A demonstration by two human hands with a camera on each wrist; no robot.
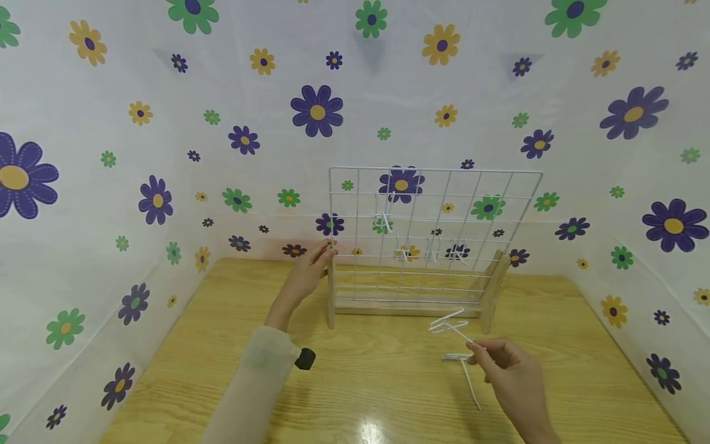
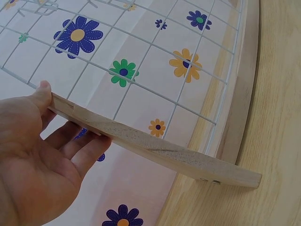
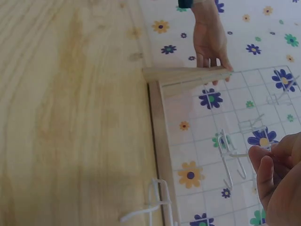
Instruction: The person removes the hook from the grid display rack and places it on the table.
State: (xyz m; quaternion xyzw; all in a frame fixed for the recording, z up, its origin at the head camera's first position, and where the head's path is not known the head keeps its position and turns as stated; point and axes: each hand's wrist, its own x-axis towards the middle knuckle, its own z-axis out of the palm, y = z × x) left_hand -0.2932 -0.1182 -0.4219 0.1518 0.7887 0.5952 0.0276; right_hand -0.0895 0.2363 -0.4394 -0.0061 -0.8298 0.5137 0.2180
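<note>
A white wire grid rack (image 1: 436,170) stands upright in a wooden base on the table. My left hand (image 1: 302,276) grips the top of its left wooden side post (image 2: 155,147), thumb on one side and fingers on the other in the left wrist view. In front of the rack's right part, my right hand (image 1: 513,377) pinches the stem end of a white wire hook (image 3: 228,154) between thumb and fingers, its double-loop back pointing away from the hand. A second white hook (image 1: 471,383) lies on the table just left of that hand.
Several white hooks (image 1: 384,221) hang on the grid, one higher up and the others in a row below. A wood-grain table (image 1: 377,370) lies under everything, with flower-patterned white sheeting (image 1: 266,154) behind and at both sides.
</note>
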